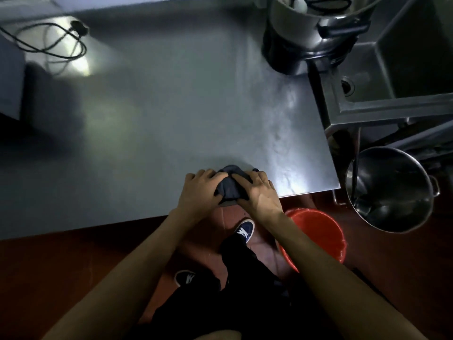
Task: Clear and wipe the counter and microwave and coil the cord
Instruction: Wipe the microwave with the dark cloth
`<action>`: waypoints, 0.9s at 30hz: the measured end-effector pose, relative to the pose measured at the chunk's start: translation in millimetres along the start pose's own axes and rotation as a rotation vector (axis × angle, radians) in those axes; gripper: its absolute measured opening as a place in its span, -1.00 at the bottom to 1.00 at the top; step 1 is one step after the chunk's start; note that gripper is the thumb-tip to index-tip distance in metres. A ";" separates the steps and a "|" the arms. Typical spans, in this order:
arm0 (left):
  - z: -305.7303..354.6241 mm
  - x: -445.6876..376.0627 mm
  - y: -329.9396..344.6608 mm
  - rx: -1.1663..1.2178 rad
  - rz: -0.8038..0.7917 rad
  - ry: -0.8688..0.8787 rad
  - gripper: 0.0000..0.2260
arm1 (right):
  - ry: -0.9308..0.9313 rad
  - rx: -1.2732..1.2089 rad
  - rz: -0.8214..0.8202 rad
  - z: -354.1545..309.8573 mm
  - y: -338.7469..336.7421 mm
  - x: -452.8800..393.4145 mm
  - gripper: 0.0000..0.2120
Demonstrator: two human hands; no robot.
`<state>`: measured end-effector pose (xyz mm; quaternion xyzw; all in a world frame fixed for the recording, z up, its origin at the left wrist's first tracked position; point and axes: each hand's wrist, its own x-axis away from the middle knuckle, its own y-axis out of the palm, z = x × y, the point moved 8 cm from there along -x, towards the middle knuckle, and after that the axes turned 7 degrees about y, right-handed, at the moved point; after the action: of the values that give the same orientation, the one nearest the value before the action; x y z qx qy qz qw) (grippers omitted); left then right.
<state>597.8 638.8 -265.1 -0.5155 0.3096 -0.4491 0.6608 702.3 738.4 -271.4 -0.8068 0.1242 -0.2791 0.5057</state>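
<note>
A dark grey cloth (pixel 229 187) lies bunched at the front edge of the steel counter (pixel 159 114). My left hand (pixel 198 190) grips its left side and my right hand (pixel 259 192) presses on its right side. A black cord (pixel 58 42) with its plug lies loose at the far left of the counter. A grey box, perhaps the microwave (pixel 11 77), shows at the left edge, mostly cut off. Wet streaks shine on the counter's right part.
A large steel pot (pixel 311 28) stands at the counter's far right corner. A steel sink (pixel 404 57) adjoins on the right. On the red floor sit an orange bucket (pixel 318 231) and a big steel pot (pixel 389 190). My feet are below.
</note>
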 end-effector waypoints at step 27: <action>-234.8 392.6 -209.0 -0.066 0.482 -0.484 -0.55 | -0.718 0.089 0.170 -465.5 28.4 108.2 -0.40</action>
<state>494.5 172.2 -108.4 -0.5401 0.2712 -0.1345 0.7853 524.6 325.6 -106.5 -0.8174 -0.0067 0.0598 0.5730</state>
